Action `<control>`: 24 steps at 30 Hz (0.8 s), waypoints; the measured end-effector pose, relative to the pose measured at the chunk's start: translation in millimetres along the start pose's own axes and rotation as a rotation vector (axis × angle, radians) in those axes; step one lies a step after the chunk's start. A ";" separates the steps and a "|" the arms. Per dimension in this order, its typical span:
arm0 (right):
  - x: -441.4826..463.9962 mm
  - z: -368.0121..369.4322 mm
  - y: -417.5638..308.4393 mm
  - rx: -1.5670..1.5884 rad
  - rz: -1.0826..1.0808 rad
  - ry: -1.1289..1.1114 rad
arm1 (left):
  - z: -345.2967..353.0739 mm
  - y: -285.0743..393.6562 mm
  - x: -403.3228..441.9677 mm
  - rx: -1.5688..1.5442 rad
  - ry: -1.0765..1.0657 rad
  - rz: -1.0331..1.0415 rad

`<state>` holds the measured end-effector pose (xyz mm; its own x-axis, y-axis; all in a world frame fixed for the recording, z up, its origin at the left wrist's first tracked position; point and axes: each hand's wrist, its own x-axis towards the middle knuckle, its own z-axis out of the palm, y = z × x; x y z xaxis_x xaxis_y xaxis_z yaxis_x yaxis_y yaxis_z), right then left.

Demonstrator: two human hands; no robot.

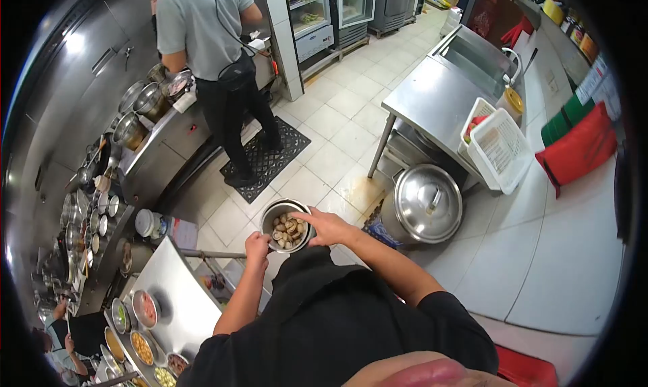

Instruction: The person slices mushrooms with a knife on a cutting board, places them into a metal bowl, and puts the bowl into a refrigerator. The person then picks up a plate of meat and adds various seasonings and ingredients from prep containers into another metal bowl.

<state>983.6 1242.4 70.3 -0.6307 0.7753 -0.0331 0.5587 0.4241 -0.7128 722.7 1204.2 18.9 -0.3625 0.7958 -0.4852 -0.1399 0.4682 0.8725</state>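
At the far left, a co-worker [74, 336] is partly seen beyond the bowls. Metal pots [131, 130] are lined up along the cooking range [162, 159], where another person [206, 36] is turned away. On the near counter [182, 286], ingredients appear to be already portioned: green pieces in one bowl [121, 315], pinkish pieces in a second bowl [145, 309] and orange-brown cubes in a third bowl [142, 347]. That part of the preparation can be judged done.

In the middle, above the tiled floor [297, 130] and just beyond the dark apron [317, 279], a metal pot [268, 223] is held up, its mouth tilted towards the view. Round, brownish shellfish [287, 232] are gathered inside, so the filling appears done. No shellfish are seen outside the pot, and it has not been set down. Whether the shells are open or cooked cannot be told, nor whether liquid lies beneath them.

The pot's left side is gripped by the left hand [257, 247], its fingers curled narrowly at the rim. The right hand [329, 227] is placed at the opposite side, with a finger stretched over the rim towards the shellfish; how far it is closed cannot be told. Farther right, a large stockpot [391, 218] is covered by its lid [432, 199], below a white basket [501, 154].
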 end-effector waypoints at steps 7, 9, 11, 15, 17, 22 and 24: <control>73.3 -66.9 86.4 -0.089 0.165 0.120 | 109.9 55.8 148.6 0.283 -0.229 0.128; 89.9 -89.1 106.9 -0.068 0.068 0.270 | 141.4 88.0 181.3 0.404 -0.328 0.231; 102.4 -105.7 133.5 0.004 0.018 0.384 | 178.2 113.7 210.5 0.367 -0.434 0.129; 141.7 -147.8 164.1 0.051 -0.006 0.587 | 240.5 159.2 268.4 0.447 -0.564 0.076; 155.4 -174.5 190.6 0.079 0.043 0.602 | 276.6 167.8 302.6 0.505 -0.612 0.099; 232.2 -257.0 270.1 0.114 0.120 0.544 | 355.8 236.6 373.0 0.477 -0.570 0.155; 256.0 -290.9 297.5 0.098 0.150 0.522 | 385.7 252.8 396.5 0.415 -0.527 0.115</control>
<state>1145.0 1703.2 53.6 -0.1830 0.9636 0.1947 0.5532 0.2646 -0.7899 899.0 1786.2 24.6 0.1578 0.8812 -0.4457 0.2761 0.3940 0.8767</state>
